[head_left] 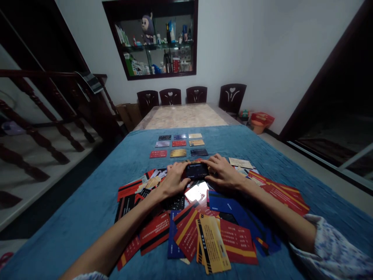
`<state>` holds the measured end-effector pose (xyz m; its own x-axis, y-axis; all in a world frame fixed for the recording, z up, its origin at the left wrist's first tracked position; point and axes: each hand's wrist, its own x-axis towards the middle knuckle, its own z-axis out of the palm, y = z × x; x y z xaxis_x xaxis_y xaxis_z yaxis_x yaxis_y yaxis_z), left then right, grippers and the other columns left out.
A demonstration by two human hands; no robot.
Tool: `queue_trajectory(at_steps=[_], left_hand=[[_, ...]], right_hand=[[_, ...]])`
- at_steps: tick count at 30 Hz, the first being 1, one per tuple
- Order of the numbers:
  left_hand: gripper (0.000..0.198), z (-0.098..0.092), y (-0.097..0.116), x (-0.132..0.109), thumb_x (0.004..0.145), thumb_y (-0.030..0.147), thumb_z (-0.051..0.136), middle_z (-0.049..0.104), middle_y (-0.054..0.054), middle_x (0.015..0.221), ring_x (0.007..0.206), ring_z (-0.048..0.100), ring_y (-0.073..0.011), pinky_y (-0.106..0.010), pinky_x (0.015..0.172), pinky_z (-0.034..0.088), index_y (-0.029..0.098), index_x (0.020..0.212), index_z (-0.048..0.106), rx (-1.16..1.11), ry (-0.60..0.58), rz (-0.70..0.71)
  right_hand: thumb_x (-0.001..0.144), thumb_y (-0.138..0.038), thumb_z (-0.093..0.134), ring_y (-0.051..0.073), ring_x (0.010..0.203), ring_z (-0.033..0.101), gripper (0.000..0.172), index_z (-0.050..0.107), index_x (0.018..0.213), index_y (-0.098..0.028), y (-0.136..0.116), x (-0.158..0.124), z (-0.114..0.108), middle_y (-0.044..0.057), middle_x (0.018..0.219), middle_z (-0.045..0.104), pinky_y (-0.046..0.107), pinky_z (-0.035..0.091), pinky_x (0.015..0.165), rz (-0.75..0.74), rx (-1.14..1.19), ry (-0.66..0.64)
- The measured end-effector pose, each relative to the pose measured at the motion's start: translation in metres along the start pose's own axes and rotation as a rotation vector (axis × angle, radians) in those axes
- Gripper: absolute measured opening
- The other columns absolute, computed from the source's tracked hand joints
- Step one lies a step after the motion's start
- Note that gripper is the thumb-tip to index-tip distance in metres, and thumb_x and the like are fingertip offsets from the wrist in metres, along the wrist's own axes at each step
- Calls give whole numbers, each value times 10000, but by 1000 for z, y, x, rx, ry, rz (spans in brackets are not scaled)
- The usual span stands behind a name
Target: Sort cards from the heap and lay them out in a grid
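Note:
Between my two hands is a dark plastic card (197, 170), gripped by its short ends over the card pile. My left hand (175, 179) is closed on its left end, thumb at the near edge. On the right end, my right hand (223, 171) is closed in the same way. Whether more cards lie under the dark one, I cannot tell. Below and around my hands spread many overlapping cards, among them red ones (186, 233), a gold one (214, 245), a blue one (223, 202) and a shiny white one (197, 191).
Beyond my hands, several cards lie in three rows, including a gold card (178, 153) and a dark card (199, 152). A blue cloth (101, 202) covers the near part of the table (183, 116). Chairs (232, 97) stand at the far end.

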<state>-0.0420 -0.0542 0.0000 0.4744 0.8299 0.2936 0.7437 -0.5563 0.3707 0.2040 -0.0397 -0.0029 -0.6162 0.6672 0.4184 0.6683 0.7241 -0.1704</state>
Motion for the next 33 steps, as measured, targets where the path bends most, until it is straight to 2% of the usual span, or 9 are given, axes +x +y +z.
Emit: queue_trajectory(at_steps=[5, 10, 17, 22, 26, 33], left_hand=[[498, -3, -1, 3, 799, 207, 643, 603, -125, 1204, 1146, 524, -305, -499, 958, 391, 183, 1286, 542, 34, -23, 12], [456, -9, 0, 13, 770, 197, 658, 571, -136, 1191, 1150, 517, -328, -523, 953, 389, 164, 1217, 579, 71, -55, 23], [421, -11, 0, 36, 756, 183, 618, 555, -133, 1202, 1165, 499, -321, -538, 964, 375, 188, 1176, 591, 114, -71, 28], [403, -10, -2, 52, 760, 179, 616, 553, -131, 1196, 1160, 491, -318, -527, 958, 367, 185, 1163, 595, 149, -82, 2], [371, -10, -5, 66, 767, 185, 618, 565, -128, 1191, 1138, 484, -321, -521, 946, 374, 185, 1137, 613, 196, -91, -3], [385, -7, -12, 97, 793, 184, 593, 553, -148, 1257, 1197, 445, -360, -568, 946, 376, 180, 1178, 596, 274, -150, -48]], right_hand=[[833, -333, 648, 298, 1059, 471, 522, 583, 1343, -240, 3, 4, -2, 135, 1150, 602, 428, 415, 832, 15, -45, -13], [832, -381, 665, 304, 1045, 475, 511, 598, 1316, -230, 9, 10, -3, 144, 1155, 608, 424, 420, 800, 14, -84, -61], [839, -423, 660, 305, 1041, 474, 475, 623, 1269, -225, 24, 23, -9, 148, 1170, 610, 405, 430, 774, 36, -147, -86], [804, -355, 701, 312, 1055, 473, 490, 621, 1273, -237, 35, 35, -11, 143, 1175, 607, 386, 428, 749, 78, -188, -129], [795, -365, 714, 314, 1049, 470, 485, 632, 1261, -256, 45, 44, -10, 142, 1163, 608, 389, 432, 741, 111, -195, -137], [803, -346, 692, 329, 1059, 465, 457, 638, 1243, -236, 61, 66, -12, 153, 1204, 598, 419, 454, 750, 165, -245, -221]])
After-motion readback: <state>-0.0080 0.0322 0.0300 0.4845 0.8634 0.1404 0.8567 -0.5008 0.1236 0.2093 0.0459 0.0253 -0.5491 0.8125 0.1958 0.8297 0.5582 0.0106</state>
